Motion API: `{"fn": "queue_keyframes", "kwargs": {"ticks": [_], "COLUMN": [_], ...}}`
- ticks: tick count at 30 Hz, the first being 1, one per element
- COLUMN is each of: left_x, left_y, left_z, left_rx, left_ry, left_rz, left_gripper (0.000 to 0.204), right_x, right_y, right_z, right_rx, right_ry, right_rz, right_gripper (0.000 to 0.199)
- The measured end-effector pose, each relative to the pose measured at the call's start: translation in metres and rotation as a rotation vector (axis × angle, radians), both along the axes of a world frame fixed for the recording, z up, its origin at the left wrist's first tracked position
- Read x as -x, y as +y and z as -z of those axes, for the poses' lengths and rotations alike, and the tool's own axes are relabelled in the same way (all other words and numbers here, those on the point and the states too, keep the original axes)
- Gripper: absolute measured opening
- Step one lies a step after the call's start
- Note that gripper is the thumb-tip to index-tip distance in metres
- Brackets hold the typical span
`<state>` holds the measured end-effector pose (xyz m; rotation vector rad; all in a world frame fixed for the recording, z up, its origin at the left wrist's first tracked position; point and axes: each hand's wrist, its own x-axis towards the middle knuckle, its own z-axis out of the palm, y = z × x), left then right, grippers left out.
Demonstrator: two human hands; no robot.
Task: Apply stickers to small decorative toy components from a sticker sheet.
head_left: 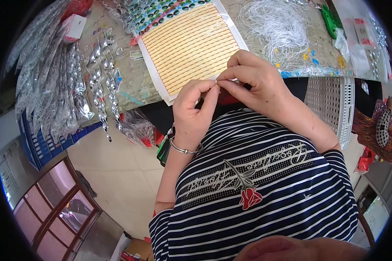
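Both hands are up close to the chest, pinching something tiny between them. Left hand [195, 106] has thumb and forefinger nipped shut on it, right hand [253, 78] the same, fingertips meeting at roughly the centre of the view. Whatever the small piece [216, 82] is, it's too little to make out, maybe a thread end or a small silvery bit.

Progress-wise, my guess is they're well into a batch: off at 9 to 10 o'clock there's a big heap of finished-looking silver twisted strands [52, 82], too many to count, plus roughly four loose ones [102, 82] laid out on the table [135, 82] next to them. Plenty left though: at 12 o'clock sits one striped yellow sheet [191, 43], seemingly full, and at 1 o'clock one tangle of white string [276, 26] that looks barely touched.

One white perforated basket [333, 102] at 3 o'clock, and one metal bangle [184, 149] on the left wrist.
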<state>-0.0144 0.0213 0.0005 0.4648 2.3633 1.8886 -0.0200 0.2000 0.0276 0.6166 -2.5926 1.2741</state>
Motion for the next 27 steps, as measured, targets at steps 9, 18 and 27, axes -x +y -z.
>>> {"fn": "queue_keyframes", "kwargs": {"ticks": [9,18,27], "left_x": [-0.004,-0.003,-0.004], "left_y": [0.005,0.0,-0.003], "left_z": [-0.002,0.002,0.004], "left_rx": [-0.38,-0.394,-0.284], "left_ry": [-0.449,-0.457,-0.426], "left_rz": [-0.087,-0.091,-0.094], "left_gripper": [0.009,0.008,0.007], "right_x": [-0.005,-0.004,-0.003], "right_y": [-0.01,-0.002,-0.002], "right_z": [0.003,0.013,0.014], "right_rx": [0.165,0.394,0.428], "right_ry": [-0.173,-0.501,-0.546], "right_rz": [0.081,0.014,-0.006], "right_gripper": [0.01,0.007,0.008]}}
